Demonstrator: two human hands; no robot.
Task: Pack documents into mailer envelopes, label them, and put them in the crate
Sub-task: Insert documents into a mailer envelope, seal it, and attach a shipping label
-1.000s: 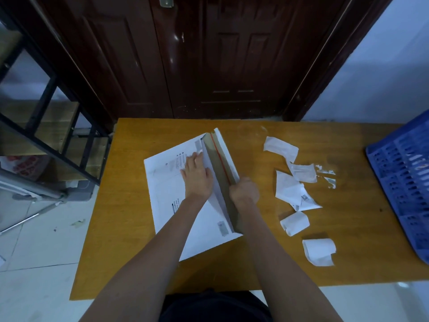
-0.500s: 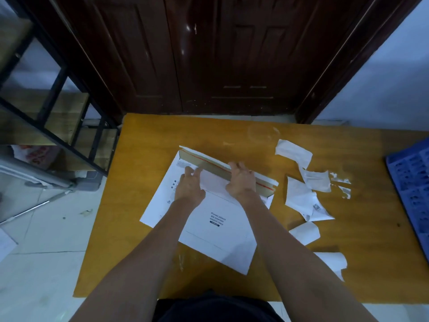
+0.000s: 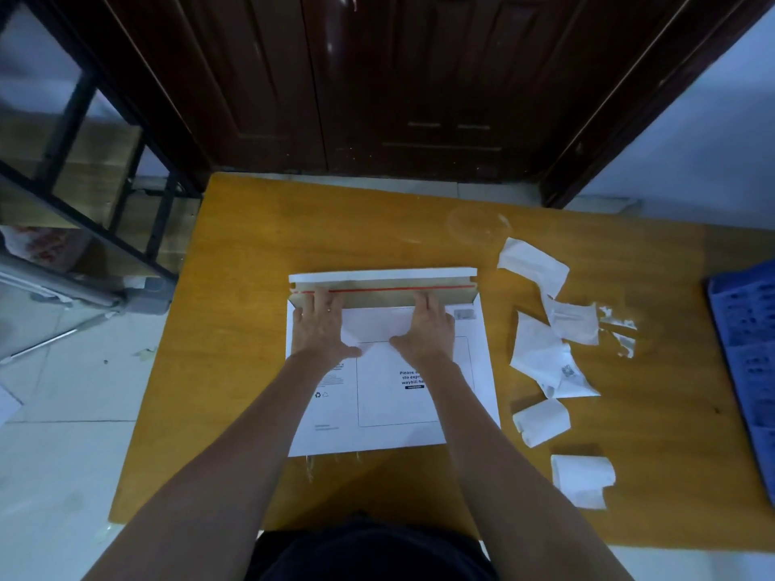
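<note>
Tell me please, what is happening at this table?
A person is packing a white mailer envelope on the wooden table. The left hand and right hand press flat near its open flap. Loose paper slips lie to the right, with the blue crate beyond.

One head-worn camera looks steeply down, close over the table [image 3: 251, 253].

Both bare forearms reaching forward toward twelve o'clock, roughly parallel, converging slightly from the lower corners. Left hand [image 3: 323, 329] laid palm down, fingers straight and together pointing at twelve, thumb splayed toward three o'clock. Right hand [image 3: 425, 331] likewise flat — fingers extended to twelve, thumb angled toward nine. Thumbs near each other, not touching — wrists level, side by side.
</note>
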